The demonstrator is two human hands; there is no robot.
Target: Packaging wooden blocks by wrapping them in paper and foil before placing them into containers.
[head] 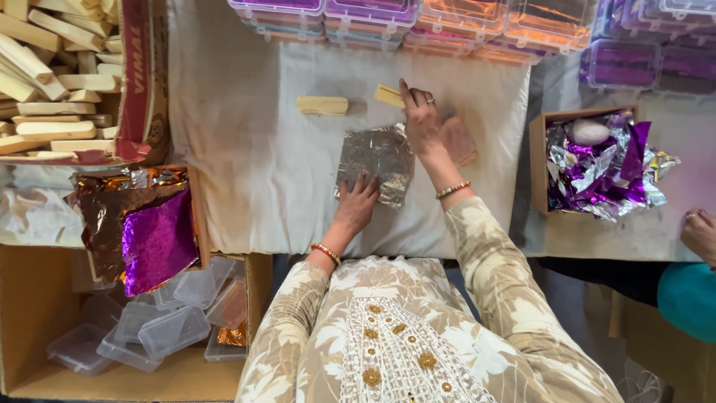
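A big white cloth (pixel 253 172) covers my table. On it lies a crinkly silver foil sheet (pixel 375 160). My left hand (pixel 356 203) is open and flat, pressing the foil's bottom edge. My right hand (pixel 423 123) pinches a small pale wooden block (pixel 388 95) just above the foil. Another pale wooden block (pixel 322 105) lies near it

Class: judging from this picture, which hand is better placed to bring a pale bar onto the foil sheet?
Right. The right hand already touches a pale bar, while the left hand presses the foil sheet flat.
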